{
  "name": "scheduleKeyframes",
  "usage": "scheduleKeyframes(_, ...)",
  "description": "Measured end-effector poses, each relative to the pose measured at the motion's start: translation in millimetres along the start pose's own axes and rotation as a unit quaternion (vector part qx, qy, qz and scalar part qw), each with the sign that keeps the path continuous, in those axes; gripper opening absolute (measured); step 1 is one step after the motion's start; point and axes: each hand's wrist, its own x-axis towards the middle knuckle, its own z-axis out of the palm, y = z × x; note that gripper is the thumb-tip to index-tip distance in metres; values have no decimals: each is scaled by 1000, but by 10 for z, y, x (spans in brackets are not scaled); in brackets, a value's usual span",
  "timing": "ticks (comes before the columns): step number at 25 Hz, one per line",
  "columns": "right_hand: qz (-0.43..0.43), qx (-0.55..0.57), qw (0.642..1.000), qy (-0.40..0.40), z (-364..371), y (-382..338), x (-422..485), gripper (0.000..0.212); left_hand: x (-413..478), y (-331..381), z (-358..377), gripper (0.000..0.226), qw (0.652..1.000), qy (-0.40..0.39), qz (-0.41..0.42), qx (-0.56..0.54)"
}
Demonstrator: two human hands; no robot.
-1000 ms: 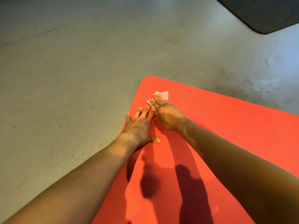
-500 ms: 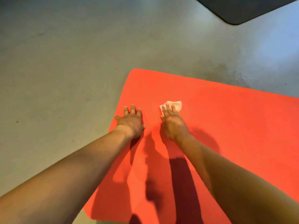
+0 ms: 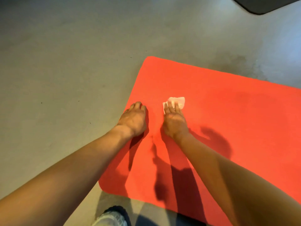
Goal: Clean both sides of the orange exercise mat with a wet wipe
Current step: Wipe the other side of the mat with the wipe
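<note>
Right,
- the orange mat (image 3: 228, 121) lies flat on the grey concrete floor (image 3: 65, 79), and I see only one end of it.
- Its long axis runs from the left-hand short end away to my right, leaning slightly towards me, and it leaves the picture at the right edge.
- The short end faces left, with one rounded corner far from me and the other near, just beside the shoe (image 3: 110, 217).
- The wet wipe (image 3: 177, 101) is a small white crumpled pad on the mat's top face, close to that short end and about midway between the long edges.
- The right hand (image 3: 175, 121) lies palm down with straight fingers (image 3: 171, 106) pressed on the near part of the wipe. It is a flat press, with nothing curled round the wipe, and the far part of the wipe shows beyond the fingertips.
- The left hand (image 3: 133, 119) rests on the mat just inside the short end, near the right hand but not touching it. Its fingers are bent under at the knuckles and I see nothing held in them.
- Both forearms reach in from the bottom of the picture and throw dark shadows across the mat.
- Beyond the far long edge, the floor carries a darker blotch (image 3: 236, 64).
- At the top right, well apart from the mat, is the rounded corner of a dark mat (image 3: 268, 4).
</note>
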Motion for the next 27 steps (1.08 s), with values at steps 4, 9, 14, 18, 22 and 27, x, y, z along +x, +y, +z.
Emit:
scheduleKeyframes(4, -281, -6, 960, -6, 96, -648, -184, 66, -100, -302, 11, 36, 996, 17, -58, -65)
scheduleKeyframes(9, -29, -15, 999, 24, -102, -279, -153, 72, -331, -469, 130, 24, 995, 3, -94, -26)
scheduleKeyframes(14, -131, 37, 990, 30, -116, -654, -176, 85, -212, -429, 35, 32, 990, -26, -122, -59)
scheduleKeyframes(18, -334, 41, 940, -50, -78, -907, -455, 67, -135, -471, 34, 43, 982, -21, -148, -117)
scheduleKeyframes(22, -186, -26, 982, 4, -156, -254, -257, 84, 28, -459, 18, 26, 987, 57, -112, -98)
scheduleKeyframes(27, 93, 19, 995, 33, -161, 17, -215, 79, 159, -393, -62, 16, 988, 49, -110, -93)
